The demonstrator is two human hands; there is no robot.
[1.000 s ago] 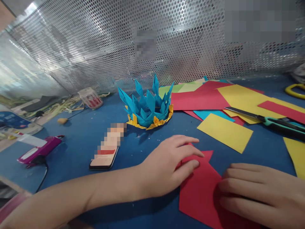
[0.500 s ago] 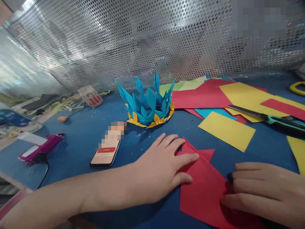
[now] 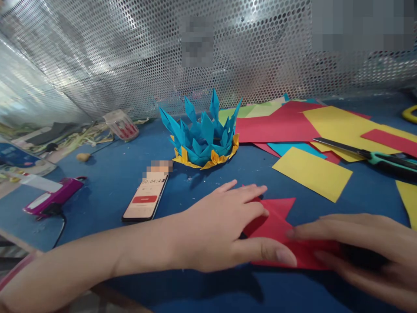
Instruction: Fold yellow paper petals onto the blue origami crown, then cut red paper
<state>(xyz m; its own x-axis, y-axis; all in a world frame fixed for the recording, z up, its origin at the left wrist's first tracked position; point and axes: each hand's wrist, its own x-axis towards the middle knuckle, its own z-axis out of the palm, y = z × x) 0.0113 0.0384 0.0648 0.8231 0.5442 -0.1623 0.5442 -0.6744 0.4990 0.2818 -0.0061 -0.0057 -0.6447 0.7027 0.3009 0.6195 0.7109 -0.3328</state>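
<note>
A folded red sheet of paper (image 3: 276, 228) lies on the blue table between my hands. My left hand (image 3: 224, 221) rests on its left part with fingers spread and the thumb along its lower edge. At the right, my right hand (image 3: 361, 248) has the sheet's right end between thumb and fingers, slightly blurred. Beyond my left hand stands a blue folded-paper piece (image 3: 203, 134) with pointed petals and a ring of orange-yellow paper points (image 3: 215, 159) round its base.
A phone (image 3: 145, 202) lies left of centre. Behind and right are coloured sheets (image 3: 280, 128), a yellow rectangle (image 3: 312, 174) and scissors (image 3: 374, 156). At the left are a purple device (image 3: 54, 198) and a clear container (image 3: 121, 125). A perforated metallic sheet (image 3: 146, 56) stands behind.
The red sheet's near part has been folded up, leaving it shorter towards me. My left thumb has moved right onto it, and my right hand has opened its thumb and fingers around its right end.
</note>
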